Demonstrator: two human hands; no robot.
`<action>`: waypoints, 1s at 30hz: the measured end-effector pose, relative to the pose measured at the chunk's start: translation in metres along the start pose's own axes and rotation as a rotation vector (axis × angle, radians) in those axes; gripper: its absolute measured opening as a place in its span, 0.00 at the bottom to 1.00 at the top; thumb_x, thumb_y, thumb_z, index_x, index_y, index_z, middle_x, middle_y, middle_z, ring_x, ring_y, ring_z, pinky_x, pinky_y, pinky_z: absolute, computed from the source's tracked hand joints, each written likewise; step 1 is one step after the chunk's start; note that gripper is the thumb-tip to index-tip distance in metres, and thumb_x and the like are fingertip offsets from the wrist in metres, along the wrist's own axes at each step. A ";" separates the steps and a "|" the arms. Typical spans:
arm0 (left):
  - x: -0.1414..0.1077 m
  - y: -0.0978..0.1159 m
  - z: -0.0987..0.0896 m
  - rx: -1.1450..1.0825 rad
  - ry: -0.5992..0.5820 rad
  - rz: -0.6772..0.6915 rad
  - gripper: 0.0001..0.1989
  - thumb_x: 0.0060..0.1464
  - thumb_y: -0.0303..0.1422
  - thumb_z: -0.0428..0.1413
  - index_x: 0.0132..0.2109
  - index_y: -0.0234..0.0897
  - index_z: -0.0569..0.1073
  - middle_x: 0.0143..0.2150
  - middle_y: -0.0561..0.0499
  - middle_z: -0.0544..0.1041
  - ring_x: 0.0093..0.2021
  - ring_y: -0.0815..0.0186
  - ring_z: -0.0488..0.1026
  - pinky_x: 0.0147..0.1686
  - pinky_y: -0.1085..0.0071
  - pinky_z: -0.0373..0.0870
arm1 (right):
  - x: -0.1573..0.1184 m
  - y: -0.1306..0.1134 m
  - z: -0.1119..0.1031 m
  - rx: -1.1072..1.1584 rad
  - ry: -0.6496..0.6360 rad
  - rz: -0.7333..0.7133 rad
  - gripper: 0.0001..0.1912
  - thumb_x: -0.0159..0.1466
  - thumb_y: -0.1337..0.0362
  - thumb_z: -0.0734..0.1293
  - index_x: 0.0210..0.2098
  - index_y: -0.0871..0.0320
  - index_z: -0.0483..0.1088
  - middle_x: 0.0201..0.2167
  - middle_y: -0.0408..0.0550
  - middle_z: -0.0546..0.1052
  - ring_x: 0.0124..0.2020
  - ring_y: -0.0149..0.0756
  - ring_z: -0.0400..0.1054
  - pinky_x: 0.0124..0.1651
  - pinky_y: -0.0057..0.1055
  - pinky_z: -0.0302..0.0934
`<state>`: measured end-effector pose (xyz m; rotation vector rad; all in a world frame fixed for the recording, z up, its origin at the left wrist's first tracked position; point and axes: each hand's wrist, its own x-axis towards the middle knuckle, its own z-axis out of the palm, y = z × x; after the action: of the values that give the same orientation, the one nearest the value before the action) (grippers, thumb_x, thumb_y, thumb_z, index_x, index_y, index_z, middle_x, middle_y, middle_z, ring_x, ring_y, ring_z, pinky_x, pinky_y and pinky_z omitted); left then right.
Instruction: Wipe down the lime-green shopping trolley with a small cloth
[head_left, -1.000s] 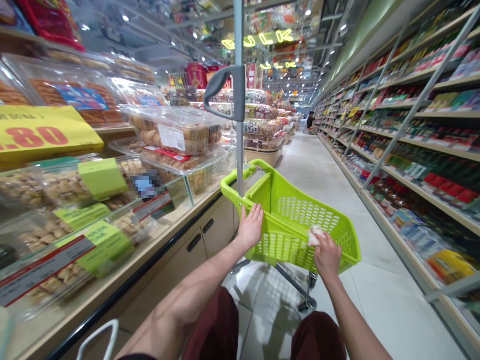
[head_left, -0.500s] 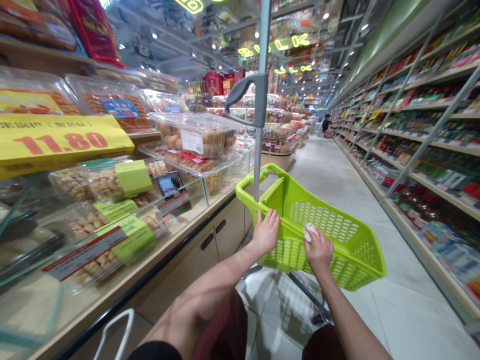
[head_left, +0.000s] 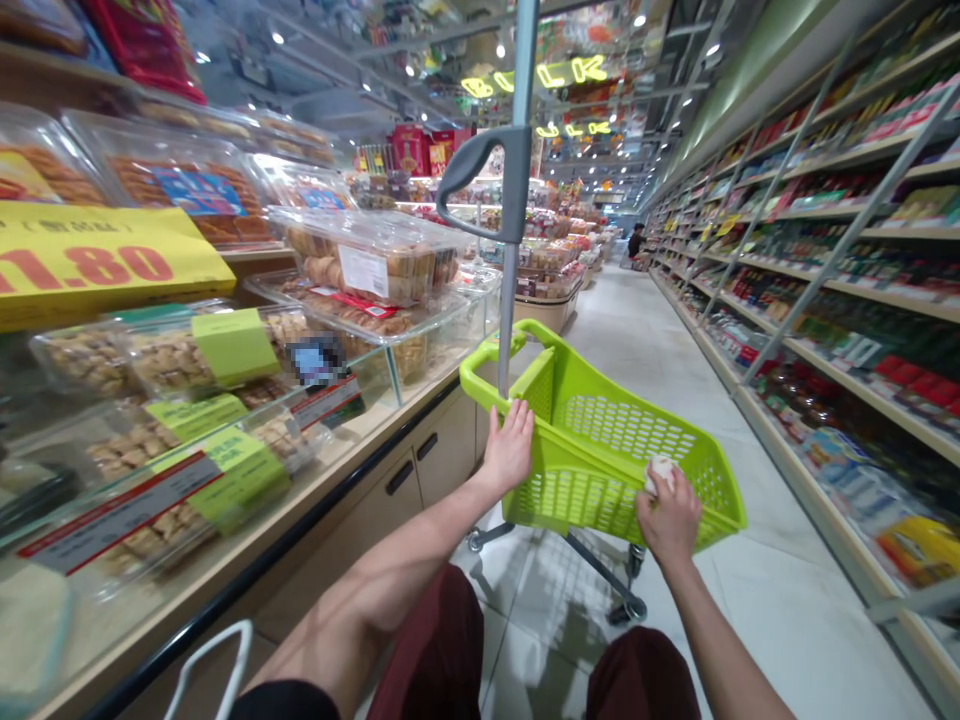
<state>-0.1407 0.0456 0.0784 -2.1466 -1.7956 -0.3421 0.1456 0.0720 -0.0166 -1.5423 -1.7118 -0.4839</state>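
A bright green plastic basket cart [head_left: 592, 470] with perforated walls stands in front of me on a grey wheeled frame [head_left: 600, 580]. My left hand [head_left: 511, 446] lies on the near rim by the rear corner, fingers stretched out. On the same rim, further toward the front end, my right hand [head_left: 670, 512] is closed around a crumpled white cloth or tissue [head_left: 661, 468] that touches the rim. A grey pole [head_left: 505, 310] rises from the rear of the basket and carries a grey loop handle [head_left: 480, 185].
On my left, a glass-edged display counter [head_left: 397, 375] holds clear boxes of pastries [head_left: 367, 260] and a yellow price sign [head_left: 105, 265]. Stocked shelves [head_left: 840, 280] line the right. A tiled aisle [head_left: 622, 320] runs ahead, with a person [head_left: 637, 245] far off.
My right hand has slid along the rim toward the front end of the basket, with the white cloth or tissue in it. The left hand stays on the rim. The view has shifted slightly.
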 end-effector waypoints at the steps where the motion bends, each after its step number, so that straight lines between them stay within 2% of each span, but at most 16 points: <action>1: 0.000 0.001 0.000 0.001 -0.001 0.001 0.32 0.48 0.30 0.44 0.61 0.26 0.51 0.65 0.39 0.46 0.65 0.56 0.37 0.59 0.46 0.33 | 0.002 -0.009 0.002 0.008 -0.011 -0.021 0.19 0.54 0.59 0.61 0.43 0.58 0.68 0.53 0.56 0.62 0.52 0.50 0.56 0.49 0.45 0.51; 4: 0.000 0.001 -0.002 0.002 -0.002 0.016 0.32 0.47 0.30 0.45 0.61 0.26 0.51 0.65 0.39 0.47 0.65 0.56 0.37 0.59 0.46 0.33 | 0.009 -0.030 0.011 0.069 0.020 -0.019 0.16 0.54 0.57 0.63 0.39 0.59 0.69 0.52 0.57 0.64 0.52 0.49 0.56 0.50 0.46 0.51; 8: 0.000 -0.001 -0.006 -0.005 -0.013 0.034 0.33 0.47 0.30 0.45 0.61 0.26 0.52 0.65 0.39 0.47 0.65 0.56 0.37 0.59 0.46 0.33 | 0.017 -0.048 0.017 0.279 -0.011 -0.059 0.10 0.56 0.67 0.59 0.35 0.59 0.68 0.50 0.55 0.66 0.51 0.41 0.59 0.52 0.41 0.55; 12: 0.000 0.000 -0.008 -0.029 -0.011 0.006 0.33 0.46 0.30 0.46 0.61 0.26 0.52 0.65 0.39 0.47 0.65 0.55 0.37 0.59 0.46 0.34 | 0.020 -0.084 0.019 0.467 -0.064 -0.159 0.14 0.54 0.73 0.55 0.35 0.59 0.68 0.53 0.52 0.65 0.56 0.38 0.57 0.56 0.41 0.54; 15: -0.003 -0.001 -0.009 -0.074 0.009 0.012 0.33 0.47 0.31 0.47 0.61 0.27 0.53 0.64 0.39 0.49 0.65 0.56 0.39 0.60 0.47 0.35 | 0.035 -0.124 0.017 0.546 -0.072 -0.250 0.23 0.53 0.76 0.53 0.46 0.59 0.66 0.53 0.51 0.66 0.56 0.35 0.58 0.57 0.39 0.55; 17: -0.005 -0.005 -0.011 -0.119 0.032 0.045 0.32 0.47 0.31 0.48 0.61 0.29 0.53 0.64 0.40 0.51 0.65 0.57 0.41 0.59 0.46 0.36 | 0.059 -0.152 0.008 0.584 -0.032 -0.340 0.28 0.54 0.77 0.53 0.53 0.58 0.61 0.54 0.50 0.66 0.55 0.34 0.58 0.56 0.38 0.57; 19: -0.006 -0.013 -0.015 -0.155 0.105 0.038 0.32 0.47 0.29 0.48 0.61 0.32 0.53 0.64 0.42 0.52 0.64 0.58 0.43 0.59 0.46 0.37 | 0.097 -0.180 -0.010 0.610 0.092 -0.431 0.30 0.55 0.77 0.53 0.57 0.56 0.57 0.56 0.50 0.64 0.57 0.35 0.56 0.57 0.39 0.56; 22: -0.003 -0.031 -0.030 -0.172 0.254 -0.075 0.32 0.47 0.27 0.47 0.61 0.31 0.52 0.64 0.42 0.51 0.64 0.59 0.43 0.60 0.48 0.39 | 0.168 -0.220 -0.047 0.613 0.333 -0.567 0.28 0.58 0.75 0.53 0.58 0.55 0.56 0.58 0.50 0.60 0.60 0.36 0.51 0.59 0.43 0.53; 25: 0.008 -0.049 -0.049 -0.163 0.330 -0.214 0.33 0.47 0.27 0.48 0.61 0.29 0.50 0.64 0.40 0.49 0.64 0.58 0.43 0.60 0.48 0.41 | 0.232 -0.254 -0.078 0.523 0.469 -0.664 0.26 0.60 0.75 0.52 0.56 0.54 0.59 0.59 0.49 0.60 0.62 0.35 0.47 0.60 0.45 0.48; 28: 0.017 -0.063 -0.062 -0.142 0.313 -0.293 0.34 0.47 0.28 0.49 0.62 0.29 0.49 0.65 0.40 0.48 0.64 0.57 0.43 0.59 0.47 0.42 | 0.260 -0.269 -0.085 0.387 0.434 -0.763 0.23 0.62 0.74 0.52 0.54 0.55 0.61 0.58 0.49 0.61 0.63 0.34 0.44 0.62 0.44 0.44; 30: 0.018 -0.067 -0.062 -0.127 0.284 -0.309 0.34 0.47 0.29 0.49 0.62 0.29 0.49 0.65 0.40 0.47 0.64 0.57 0.43 0.59 0.47 0.41 | 0.252 -0.268 -0.075 0.313 0.351 -0.858 0.22 0.63 0.73 0.52 0.54 0.56 0.62 0.57 0.50 0.62 0.63 0.35 0.44 0.62 0.43 0.44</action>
<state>-0.2024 0.0485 0.1479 -1.7817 -1.9749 -0.8117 -0.0829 0.1339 0.2748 -0.4117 -1.9796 -0.8032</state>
